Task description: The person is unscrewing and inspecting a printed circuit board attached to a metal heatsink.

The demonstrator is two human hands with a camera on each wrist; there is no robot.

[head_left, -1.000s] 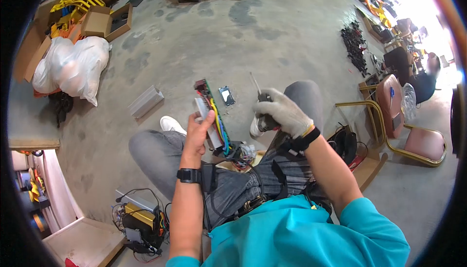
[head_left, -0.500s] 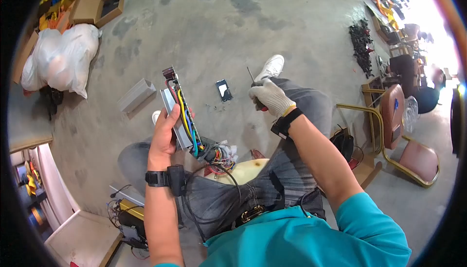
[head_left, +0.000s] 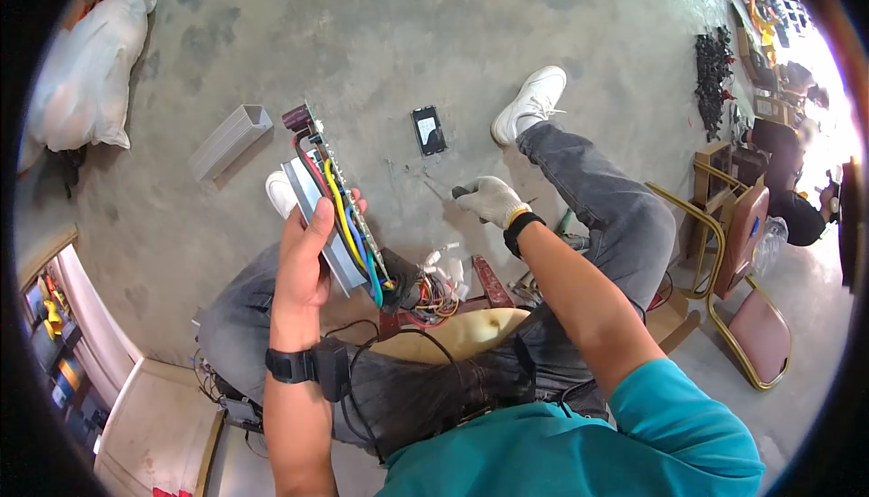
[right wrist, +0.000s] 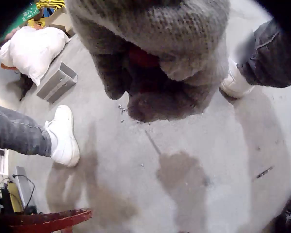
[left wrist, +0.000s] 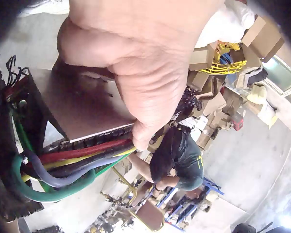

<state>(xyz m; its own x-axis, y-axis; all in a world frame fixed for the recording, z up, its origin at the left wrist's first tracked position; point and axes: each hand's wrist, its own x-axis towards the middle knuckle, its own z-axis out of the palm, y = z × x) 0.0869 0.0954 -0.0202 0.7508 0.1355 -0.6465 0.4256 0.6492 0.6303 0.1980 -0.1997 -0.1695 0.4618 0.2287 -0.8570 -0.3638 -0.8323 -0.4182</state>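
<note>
My bare left hand (head_left: 306, 253) grips a long circuit board (head_left: 348, 207) seated against a metal plate, with yellow, blue, red and black wires along it. In the left wrist view, the thumb side of that hand (left wrist: 131, 63) presses the plate (left wrist: 87, 104) above looped green and purple wires (left wrist: 53, 194). White connectors and thin wires (head_left: 441, 293) hang from the board's lower end. My gloved right hand (head_left: 491, 201) is curled round a dark-handled screwdriver over the floor; in the right wrist view the glove (right wrist: 160, 63) hides most of the handle, where some red shows.
A phone-like device (head_left: 428, 129) and small screws (right wrist: 121, 110) lie on the floor. An aluminium channel (head_left: 232, 142) is at the left, near a white bag (head_left: 90, 76). A red-framed stool (head_left: 453, 334) is between the legs; a folding chair (head_left: 742, 234) stands right.
The view has shifted. The left hand has carried the board leftward, away from the right hand. The right hand has lowered with the screwdriver, and the right leg has stretched outward.
</note>
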